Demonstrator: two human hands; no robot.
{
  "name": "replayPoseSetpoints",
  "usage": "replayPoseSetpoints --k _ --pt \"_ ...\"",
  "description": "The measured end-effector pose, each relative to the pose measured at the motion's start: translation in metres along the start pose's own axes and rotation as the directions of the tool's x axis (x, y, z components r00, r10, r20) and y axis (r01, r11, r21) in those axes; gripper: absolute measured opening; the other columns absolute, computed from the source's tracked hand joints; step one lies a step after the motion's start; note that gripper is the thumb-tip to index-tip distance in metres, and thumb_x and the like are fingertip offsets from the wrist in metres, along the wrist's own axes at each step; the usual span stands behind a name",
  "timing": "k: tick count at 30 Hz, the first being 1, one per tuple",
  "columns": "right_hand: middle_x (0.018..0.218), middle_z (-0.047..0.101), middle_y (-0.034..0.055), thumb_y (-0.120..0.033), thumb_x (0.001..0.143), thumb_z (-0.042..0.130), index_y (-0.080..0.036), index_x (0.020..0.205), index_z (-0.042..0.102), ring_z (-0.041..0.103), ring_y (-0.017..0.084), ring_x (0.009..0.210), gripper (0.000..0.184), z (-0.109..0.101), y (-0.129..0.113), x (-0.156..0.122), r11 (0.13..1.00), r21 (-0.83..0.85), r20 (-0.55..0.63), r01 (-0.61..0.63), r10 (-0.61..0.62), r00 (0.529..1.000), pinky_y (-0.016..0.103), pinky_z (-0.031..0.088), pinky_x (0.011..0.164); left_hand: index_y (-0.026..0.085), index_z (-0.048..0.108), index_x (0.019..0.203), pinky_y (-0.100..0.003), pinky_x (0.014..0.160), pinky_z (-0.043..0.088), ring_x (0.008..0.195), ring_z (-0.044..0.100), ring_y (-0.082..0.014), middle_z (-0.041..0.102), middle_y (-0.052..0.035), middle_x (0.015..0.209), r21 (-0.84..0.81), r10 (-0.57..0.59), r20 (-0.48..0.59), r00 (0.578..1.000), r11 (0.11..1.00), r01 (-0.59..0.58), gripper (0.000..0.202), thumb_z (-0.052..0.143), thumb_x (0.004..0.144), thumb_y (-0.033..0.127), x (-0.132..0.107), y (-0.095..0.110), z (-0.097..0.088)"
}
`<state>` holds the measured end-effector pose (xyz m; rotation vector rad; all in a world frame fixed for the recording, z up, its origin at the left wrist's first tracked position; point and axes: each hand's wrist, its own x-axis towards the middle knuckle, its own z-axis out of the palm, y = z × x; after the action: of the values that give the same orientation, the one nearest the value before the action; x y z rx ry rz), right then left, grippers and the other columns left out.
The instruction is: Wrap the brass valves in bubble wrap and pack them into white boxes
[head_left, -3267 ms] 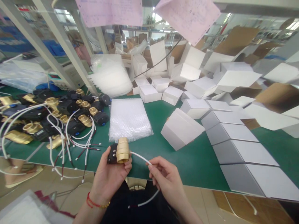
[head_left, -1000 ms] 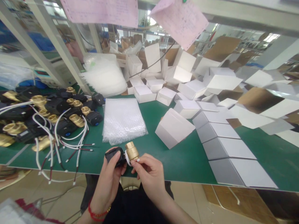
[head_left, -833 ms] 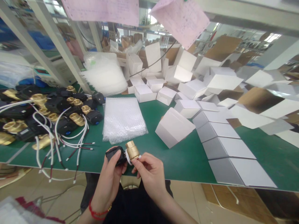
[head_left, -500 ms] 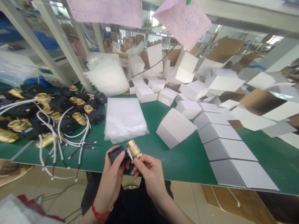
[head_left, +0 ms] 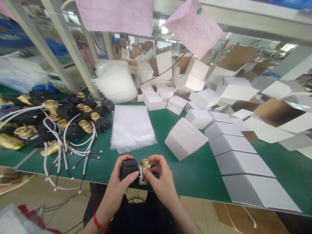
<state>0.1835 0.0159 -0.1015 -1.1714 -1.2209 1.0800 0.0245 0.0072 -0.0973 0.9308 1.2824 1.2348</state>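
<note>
Over the near edge of the green table (head_left: 195, 175), both my hands hold one valve (head_left: 133, 167), a black actuator block joined to a brass fitting. My left hand (head_left: 119, 187) is closed round the black block. The fingers of my right hand (head_left: 159, 177) are closed on the brass fitting, with the valve's white cable (head_left: 140, 172) wound in loops between block and fitting. A stack of bubble-wrap bags (head_left: 131, 128) lies just beyond my hands. An open white box (head_left: 186, 138) stands to the right of the bags.
A heap of like valves with white cables (head_left: 56, 123) covers the table's left. Flat folded boxes (head_left: 241, 159) lie in a row at the right, with many assembled white boxes (head_left: 175, 87) piled behind. Pink papers (head_left: 117, 14) hang overhead. A slanted metal post (head_left: 73, 52) rises at the left.
The cable that hung loose from the valve is now wound round it. My right hand has come onto the brass fitting, and the valve has turned and sunk a little toward me.
</note>
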Motion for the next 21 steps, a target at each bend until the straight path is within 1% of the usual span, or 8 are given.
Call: replayPoseSetpoints --k 2,4,7,10,12,15,18,21 --pt "0.086 0.067 0.0024 -0.035 0.078 0.074 -0.018 0.096 0.066 0.065 0.017 0.079 0.026 -0.006 0.006 0.000 0.980 0.108 0.176 -0.170 0.149 0.973 0.026 0.055 0.069 0.023 0.068 0.106 -0.031 0.081 0.050 0.087 0.062 -0.0248 0.067 -0.0052 0.094 0.075 0.034 0.056 0.998 0.996 -0.038 0.045 0.083 0.067 0.040 0.004 0.006 0.000" --pt "0.084 0.070 0.0028 -0.041 0.079 0.076 -0.017 0.093 0.069 0.066 0.018 0.080 0.029 -0.014 0.009 -0.002 0.950 0.182 0.262 -0.254 0.202 0.944 0.027 0.056 0.072 0.023 0.074 0.107 -0.034 0.086 0.049 0.091 0.062 -0.0281 0.070 -0.0084 0.099 0.146 0.069 0.149 0.986 0.985 -0.091 0.043 0.076 0.073 0.049 0.014 0.016 -0.002" --pt "0.089 0.073 0.0052 -0.049 0.077 0.080 -0.017 0.098 0.072 0.068 0.019 0.079 0.039 -0.024 0.013 -0.006 0.907 0.318 0.174 -0.275 0.229 0.958 0.028 0.056 0.071 0.024 0.079 0.102 -0.039 0.096 0.045 0.097 0.061 -0.0321 0.073 -0.0103 0.099 0.270 0.210 0.224 0.952 0.925 -0.268 0.036 0.068 0.080 0.051 0.043 0.032 -0.010" --pt "0.090 0.074 0.0081 -0.051 0.075 0.082 -0.017 0.101 0.072 0.068 0.019 0.074 0.045 -0.035 0.019 -0.011 0.867 0.427 0.052 -0.256 0.259 0.964 0.028 0.056 0.068 0.027 0.080 0.092 -0.039 0.107 0.038 0.108 0.056 -0.0329 0.072 -0.0087 0.102 0.400 0.346 0.231 0.909 0.819 -0.413 0.027 0.084 0.065 0.030 0.081 0.043 -0.020" --pt "0.090 0.074 0.0085 -0.050 0.073 0.084 -0.017 0.103 0.072 0.067 0.018 0.072 0.046 -0.043 0.024 -0.014 0.850 0.474 -0.008 -0.229 0.264 0.965 0.028 0.056 0.068 0.025 0.079 0.085 -0.032 0.102 0.041 0.104 0.057 -0.0275 0.071 -0.0070 0.097 0.418 0.329 0.277 0.903 0.805 -0.421 0.027 0.086 0.060 0.018 0.101 0.047 -0.026" --pt "0.095 0.074 0.0088 -0.047 0.077 0.083 -0.018 0.107 0.072 0.068 0.018 0.076 0.043 -0.055 0.031 -0.019 0.838 0.504 -0.032 -0.211 0.262 0.964 0.028 0.056 0.070 0.021 0.076 0.077 -0.020 0.088 0.044 0.088 0.057 -0.0176 0.066 -0.0016 0.080 0.435 0.326 0.340 0.882 0.777 -0.455 0.012 0.081 0.069 0.014 0.112 0.052 -0.029" --pt "0.095 0.073 0.0079 -0.041 0.080 0.082 -0.018 0.108 0.071 0.067 0.017 0.077 0.038 -0.063 0.034 -0.024 0.853 0.484 -0.036 -0.194 0.241 0.970 0.028 0.056 0.073 0.024 0.075 0.068 -0.022 0.076 0.046 0.073 0.058 -0.0175 0.065 -0.0016 0.069 0.459 0.362 0.396 0.844 0.718 -0.524 0.008 0.080 0.070 0.019 0.105 0.057 -0.020" --pt "0.091 0.072 0.0053 -0.037 0.081 0.082 -0.018 0.105 0.070 0.066 0.016 0.074 0.033 -0.067 0.031 -0.026 0.873 0.472 -0.090 -0.123 0.186 0.978 0.026 0.056 0.069 0.026 0.072 0.057 -0.026 0.062 0.043 0.061 0.057 -0.0195 0.067 -0.0037 0.062 0.458 0.263 0.450 0.853 0.752 -0.474 0.012 0.079 0.064 0.019 0.089 0.055 -0.005"
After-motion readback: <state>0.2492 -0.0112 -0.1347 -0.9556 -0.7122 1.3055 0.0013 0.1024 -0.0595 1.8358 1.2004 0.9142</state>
